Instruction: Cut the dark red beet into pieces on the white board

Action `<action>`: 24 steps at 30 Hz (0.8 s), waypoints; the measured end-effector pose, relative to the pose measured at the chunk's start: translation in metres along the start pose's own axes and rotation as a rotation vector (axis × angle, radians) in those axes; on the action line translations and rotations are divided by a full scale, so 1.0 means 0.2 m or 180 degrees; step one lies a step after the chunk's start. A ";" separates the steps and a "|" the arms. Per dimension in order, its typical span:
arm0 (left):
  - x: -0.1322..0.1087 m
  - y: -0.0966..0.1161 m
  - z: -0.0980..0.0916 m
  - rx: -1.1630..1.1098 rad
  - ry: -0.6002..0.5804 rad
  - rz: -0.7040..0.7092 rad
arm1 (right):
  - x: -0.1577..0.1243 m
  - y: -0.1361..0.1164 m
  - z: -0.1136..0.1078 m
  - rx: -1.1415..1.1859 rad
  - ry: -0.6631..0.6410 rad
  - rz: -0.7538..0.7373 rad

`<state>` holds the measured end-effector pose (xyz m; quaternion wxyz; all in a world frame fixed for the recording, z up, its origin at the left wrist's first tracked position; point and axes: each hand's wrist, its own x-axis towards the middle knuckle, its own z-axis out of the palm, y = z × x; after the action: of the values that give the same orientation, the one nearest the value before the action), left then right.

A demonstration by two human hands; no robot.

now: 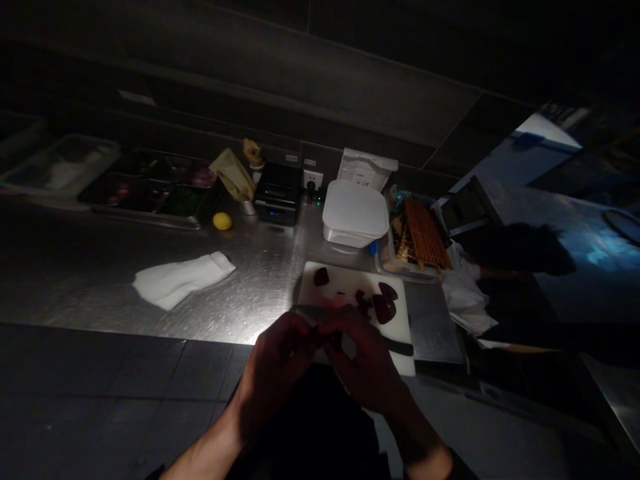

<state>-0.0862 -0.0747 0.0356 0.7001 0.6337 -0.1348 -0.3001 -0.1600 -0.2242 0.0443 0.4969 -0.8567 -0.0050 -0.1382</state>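
Counter [250,280] | left hand [277,367], right hand [367,370] pinch piece [327,338] | bag [365,170] label blurred

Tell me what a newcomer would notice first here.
The lit white cutting board near the front of the steel counter stands out, dark red pieces on it and a knife across it. The left hand and right hand meet over its near edge, fingertips together; what lies between them is too dark to tell. A white cloth lies further left.

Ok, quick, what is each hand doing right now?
Left hand: closed, fingers pinching a small dark piece.
Right hand: closed on the same dark piece.
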 end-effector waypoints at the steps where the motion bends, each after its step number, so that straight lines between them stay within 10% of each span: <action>1: 0.00 0.00 0.00 0.0054 -0.0007 0.0035 | 0.00 0.00 0.00 0.0012 -0.0008 0.0028; 15: -0.05 -0.07 0.01 0.1076 0.0306 0.1077 | -0.03 -0.02 0.13 0.1756 0.0979 0.0871; 24: -0.02 -0.03 0.01 0.0275 0.0183 0.0085 | -0.02 -0.02 0.07 0.0579 0.0628 0.0302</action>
<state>-0.0919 -0.0735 0.0301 0.6797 0.6698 -0.1359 -0.2663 -0.1612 -0.2105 0.0398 0.5767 -0.7896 0.0718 -0.1970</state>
